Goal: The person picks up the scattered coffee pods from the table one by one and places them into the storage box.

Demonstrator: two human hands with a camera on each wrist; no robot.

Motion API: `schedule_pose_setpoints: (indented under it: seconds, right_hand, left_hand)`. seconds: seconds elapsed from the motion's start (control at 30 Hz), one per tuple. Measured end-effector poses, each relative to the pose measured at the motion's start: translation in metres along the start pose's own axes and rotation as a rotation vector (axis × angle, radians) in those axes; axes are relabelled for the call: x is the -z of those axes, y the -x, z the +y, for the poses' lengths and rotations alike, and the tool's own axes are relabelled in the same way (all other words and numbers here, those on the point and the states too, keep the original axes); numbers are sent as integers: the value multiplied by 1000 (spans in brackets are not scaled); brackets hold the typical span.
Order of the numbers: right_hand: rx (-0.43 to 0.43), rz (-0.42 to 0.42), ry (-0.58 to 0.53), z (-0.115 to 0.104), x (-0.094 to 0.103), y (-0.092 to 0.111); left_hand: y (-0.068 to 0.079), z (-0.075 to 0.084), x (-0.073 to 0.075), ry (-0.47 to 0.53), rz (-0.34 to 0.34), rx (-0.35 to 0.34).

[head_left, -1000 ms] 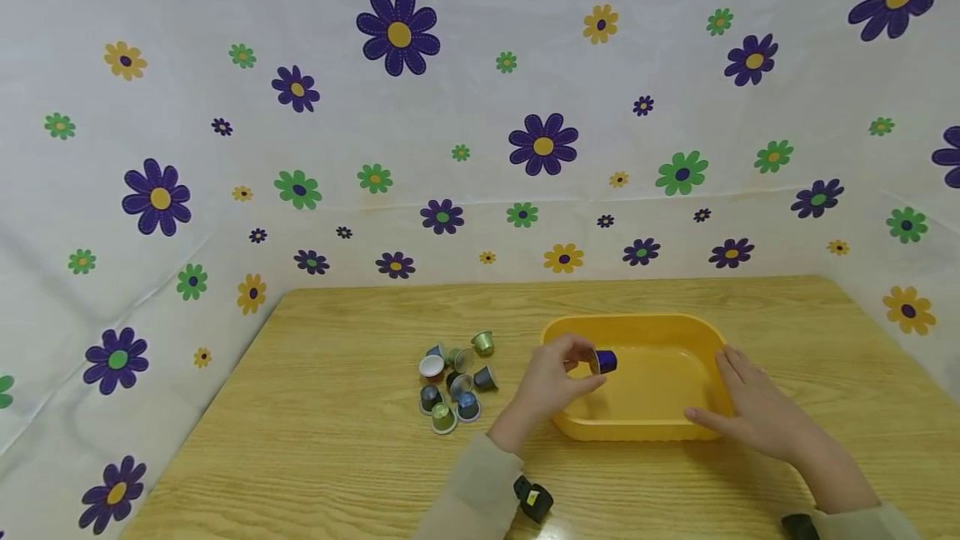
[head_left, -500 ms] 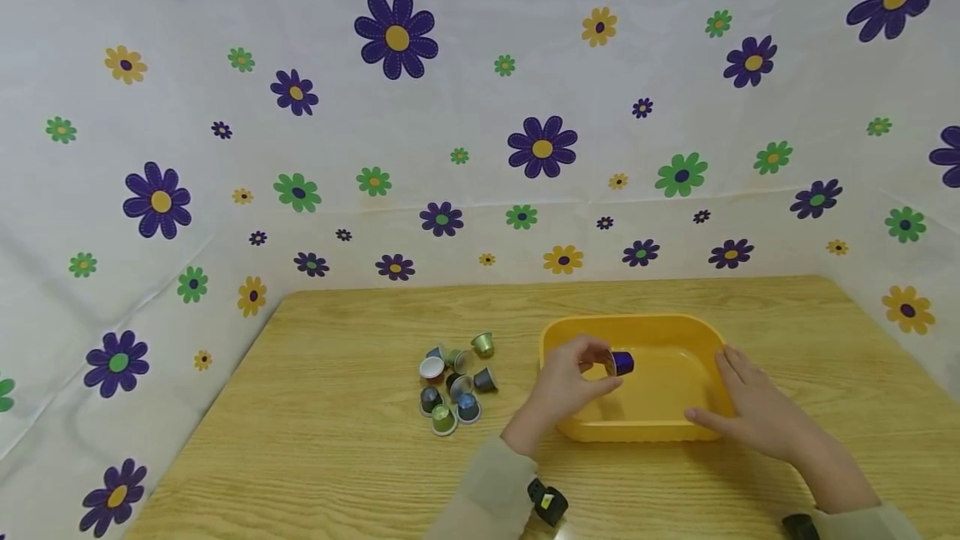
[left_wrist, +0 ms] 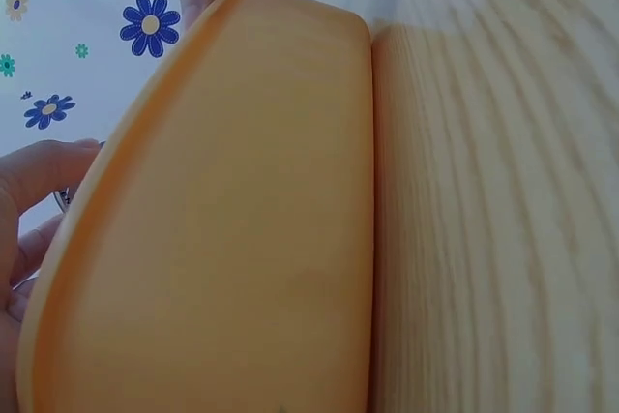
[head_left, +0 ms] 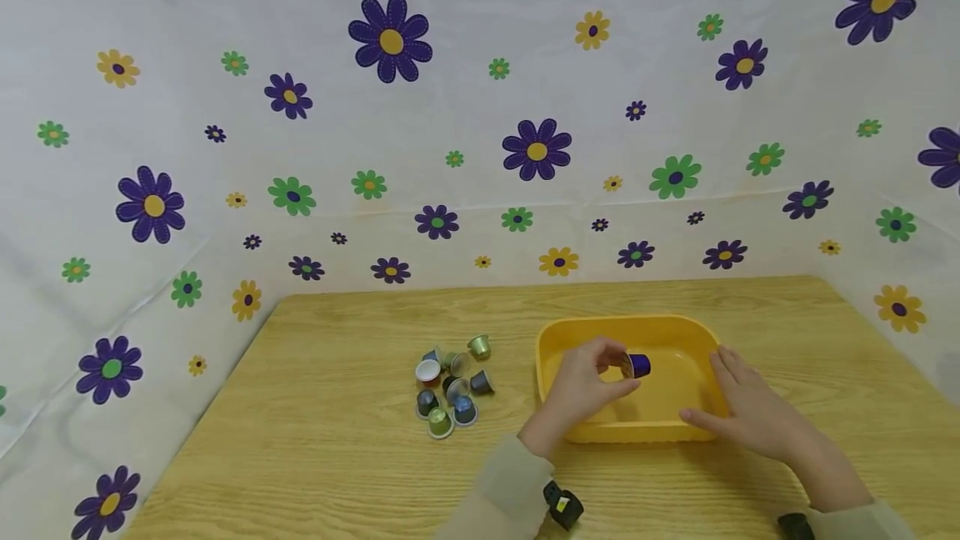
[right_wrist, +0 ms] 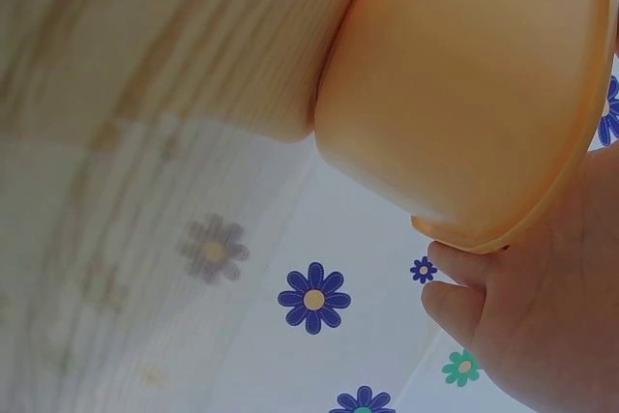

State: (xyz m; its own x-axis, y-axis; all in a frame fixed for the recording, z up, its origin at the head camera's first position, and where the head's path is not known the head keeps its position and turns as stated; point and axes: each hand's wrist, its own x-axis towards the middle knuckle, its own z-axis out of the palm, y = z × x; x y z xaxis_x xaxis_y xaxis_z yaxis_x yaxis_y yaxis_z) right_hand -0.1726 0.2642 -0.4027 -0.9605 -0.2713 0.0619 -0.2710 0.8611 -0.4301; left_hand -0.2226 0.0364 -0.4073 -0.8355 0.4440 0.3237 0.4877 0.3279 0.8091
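My left hand (head_left: 577, 390) pinches a dark blue coffee capsule (head_left: 640, 366) between thumb and fingers, over the inside of a yellow plastic tub (head_left: 637, 432). The capsule lies sideways in the grasp, its rim toward the palm. In the left wrist view the tub's wall (left_wrist: 222, 200) hides most of this hand and nearly all of the capsule. My right hand (head_left: 761, 415) rests on the tub's right end with extended fingers along the rim and the thumb at the near edge. From the right wrist, the same hand (right_wrist: 542, 307) shows against the rim.
Left of the tub, several coffee capsules in green, blue, grey and black lie in a loose cluster, among them a green capsule (head_left: 440, 421) and a blue one (head_left: 465, 410). The wooden table (head_left: 330, 440) meets a flower-printed cloth (head_left: 420, 123) at the back and sides.
My left hand has moved right over the tub, carrying the dark blue capsule toward its middle. The right hand stays at the tub's right end. The head view has shifted slightly.
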Motion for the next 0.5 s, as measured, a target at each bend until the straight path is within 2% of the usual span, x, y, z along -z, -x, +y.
schedule_pose_setpoints:
  seconds: [0.5]
  right_hand:
    - [10,12,19,-1,-3,-2]
  left_hand:
    - [-8,13,-22,19,-34,28]
